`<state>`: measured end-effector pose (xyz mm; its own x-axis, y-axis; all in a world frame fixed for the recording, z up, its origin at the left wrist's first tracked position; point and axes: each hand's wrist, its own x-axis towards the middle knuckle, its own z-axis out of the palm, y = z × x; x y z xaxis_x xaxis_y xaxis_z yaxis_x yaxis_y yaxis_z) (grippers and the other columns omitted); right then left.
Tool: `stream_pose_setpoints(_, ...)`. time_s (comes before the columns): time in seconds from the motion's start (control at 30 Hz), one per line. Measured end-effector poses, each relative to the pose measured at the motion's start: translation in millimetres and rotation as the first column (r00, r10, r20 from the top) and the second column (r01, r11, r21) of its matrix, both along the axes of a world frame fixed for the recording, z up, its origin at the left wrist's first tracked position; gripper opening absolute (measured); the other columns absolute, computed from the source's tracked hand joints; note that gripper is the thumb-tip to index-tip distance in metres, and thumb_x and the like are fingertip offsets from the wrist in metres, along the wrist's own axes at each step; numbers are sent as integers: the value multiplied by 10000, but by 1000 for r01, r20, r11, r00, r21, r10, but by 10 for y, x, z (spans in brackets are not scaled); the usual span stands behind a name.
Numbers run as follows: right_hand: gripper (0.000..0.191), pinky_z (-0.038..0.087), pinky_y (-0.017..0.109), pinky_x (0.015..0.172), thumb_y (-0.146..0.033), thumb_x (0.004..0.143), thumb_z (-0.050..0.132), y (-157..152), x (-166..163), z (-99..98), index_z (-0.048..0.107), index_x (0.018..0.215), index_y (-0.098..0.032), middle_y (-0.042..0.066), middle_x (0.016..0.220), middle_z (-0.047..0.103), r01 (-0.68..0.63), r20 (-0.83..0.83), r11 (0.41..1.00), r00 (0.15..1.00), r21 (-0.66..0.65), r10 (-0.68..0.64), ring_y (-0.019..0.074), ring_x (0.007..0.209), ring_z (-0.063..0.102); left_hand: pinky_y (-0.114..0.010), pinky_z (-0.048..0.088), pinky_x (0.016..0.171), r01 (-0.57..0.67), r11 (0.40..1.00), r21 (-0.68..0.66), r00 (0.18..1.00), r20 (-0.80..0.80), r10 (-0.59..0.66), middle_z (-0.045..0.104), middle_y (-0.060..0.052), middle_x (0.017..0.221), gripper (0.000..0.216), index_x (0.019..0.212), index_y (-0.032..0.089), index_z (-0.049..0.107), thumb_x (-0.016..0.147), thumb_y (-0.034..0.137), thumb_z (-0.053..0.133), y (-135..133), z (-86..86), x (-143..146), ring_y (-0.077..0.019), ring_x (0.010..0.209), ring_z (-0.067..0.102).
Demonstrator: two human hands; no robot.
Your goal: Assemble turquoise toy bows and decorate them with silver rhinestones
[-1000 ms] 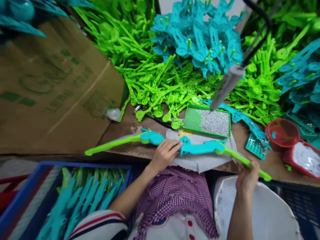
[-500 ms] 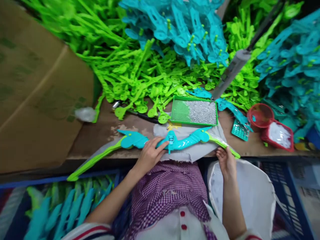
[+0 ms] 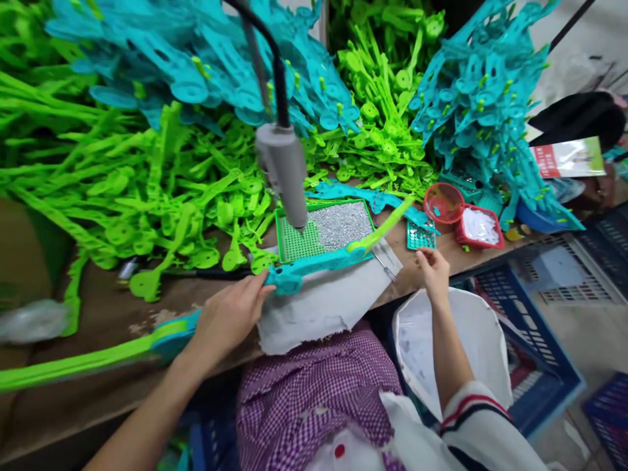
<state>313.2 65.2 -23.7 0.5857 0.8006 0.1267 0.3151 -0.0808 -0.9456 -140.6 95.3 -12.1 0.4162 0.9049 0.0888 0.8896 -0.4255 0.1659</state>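
My left hand (image 3: 230,317) is closed around the middle of a long toy bow (image 3: 314,263) with a teal grip and bright green limbs; the bow slants across the table's front edge over a grey cloth (image 3: 326,304). My right hand (image 3: 432,268) rests at the table edge to the right, fingers curled, just clear of the bow's right limb; I cannot make out anything in it. A grey electric screwdriver (image 3: 284,167) hangs on a black cable over a green tray (image 3: 289,243) of small silver screws.
Heaps of green parts (image 3: 161,190) and teal parts (image 3: 471,104) fill the back of the table. A red bowl (image 3: 441,201), a red tub (image 3: 478,229) and a small teal tray (image 3: 420,237) stand at the right. A white sack (image 3: 471,347) and blue crates (image 3: 534,327) lie below.
The view has swung right. My left hand has carried the bow leftward and tilted its right end up. My right hand has let go of the right limb.
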Motion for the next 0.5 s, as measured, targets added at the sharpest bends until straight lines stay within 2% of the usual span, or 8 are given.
stream_pose_setpoints(0.1, 371, 500, 334, 857, -472, 884, 598, 125, 494, 164, 699, 1075, -170, 77, 1006, 736, 96, 329, 995, 939, 27, -100, 187, 876, 656, -383, 509, 876, -49, 989, -139, 999, 8, 50, 668, -125, 1328, 560, 1374, 185, 587, 1023, 518, 305, 125, -30, -3, -324, 1094, 680)
stream_pose_setpoints(0.17, 351, 467, 352, 921, -416, 921, 523, 297, 915, 287, 697, 1103, -171, 113, 1089, 724, 162, 537, 984, 838, -77, -96, 214, 972, 639, -379, 508, 910, -58, 973, -225, 998, 24, 65, 661, -108, 1349, 580, 1364, 196, 605, 1015, 542, 297, 200, -79, -7, -321, 1145, 665)
stream_pose_setpoints(0.23, 334, 442, 391, 934, -357, 917, 501, 449, 1363, 367, 712, 1079, -154, 155, 1108, 711, 347, 685, 910, 721, -226, -104, 249, 1001, 618, -374, 508, 932, -65, 955, -290, 996, 37, 79, 661, -96, 1351, 581, 1357, 208, 622, 1007, 548, 307, 253, -147, -18, -313, 1172, 657)
stream_pose_setpoints(0.3, 370, 424, 438, 943, -364, 906, 522, 527, 1763, 393, 703, 1141, -143, 189, 1168, 678, 520, 771, 802, 625, -292, -124, 281, 1048, 598, -373, 517, 926, -78, 940, -333, 995, 34, 95, 675, -84, 1332, 571, 1342, 227, 642, 999, 553, 322, 281, -220, -37, -308, 1160, 667)
stream_pose_setpoints(0.33, 392, 417, 461, 950, -382, 884, 563, 541, 1922, 387, 699, 1165, -144, 199, 1194, 662, 569, 790, 753, 603, -331, -108, 295, 1067, 591, -376, 522, 918, -83, 934, -348, 995, 29, 99, 682, -79, 1322, 566, 1335, 238, 650, 994, 557, 330, 286, -254, -47, -308, 1149, 673)
stream_pose_setpoints(0.4, 418, 406, 489, 961, -407, 833, 642, 545, 2139, 349, 713, 1155, -150, 202, 1203, 652, 587, 786, 691, 617, -421, -45, 310, 1082, 587, -382, 528, 912, -87, 926, -368, 994, 27, 104, 690, -69, 1310, 557, 1333, 256, 654, 988, 561, 340, 288, -308, -63, -308, 1147, 677)
stream_pose_setpoints(0.5, 365, 406, 481, 963, -387, 802, 684, 551, 2244, 263, 748, 1062, -139, 201, 1143, 683, 541, 742, 690, 671, -481, -10, 307, 1054, 605, -384, 525, 935, -80, 916, -393, 994, 38, 103, 688, -62, 1313, 550, 1337, 264, 650, 987, 558, 344, 286, -344, -74, -303, 1178, 665)
